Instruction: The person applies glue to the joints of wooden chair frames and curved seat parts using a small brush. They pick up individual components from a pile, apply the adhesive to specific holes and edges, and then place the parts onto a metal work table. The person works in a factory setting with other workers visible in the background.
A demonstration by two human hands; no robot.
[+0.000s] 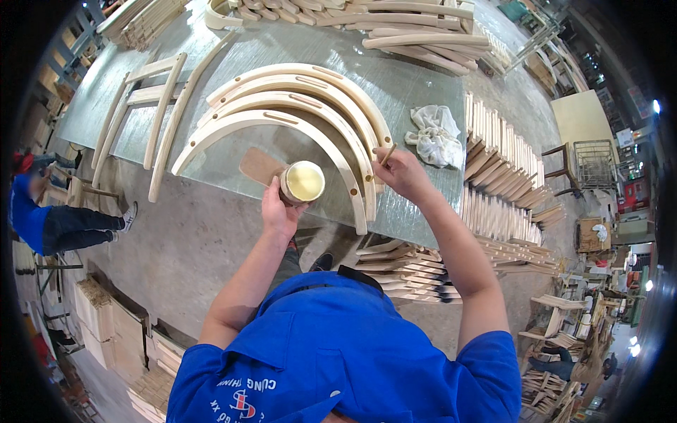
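My left hand (282, 210) is wrapped round a small round tub (303, 181) of pale yellow paste or glue, held at the table's near edge. Beside the tub, a flat brown piece (261, 166) juts out; whether it is joined to the tub I cannot tell. Several curved wooden rails (282, 120) lie nested like arches, with round dark holes near their ends and long slots at the middle. At their right ends my right hand (403, 175) pinches a thin wooden stick (388, 154), its tip close to the outermost rail.
A crumpled white cloth (434, 134) lies on the covered table (416, 88). Wooden frame parts (151, 106) rest at left, with stacked curved pieces (423, 35) along the far edge. Piles of slats (501, 162) stand at right. Another person (49, 218) is at far left.
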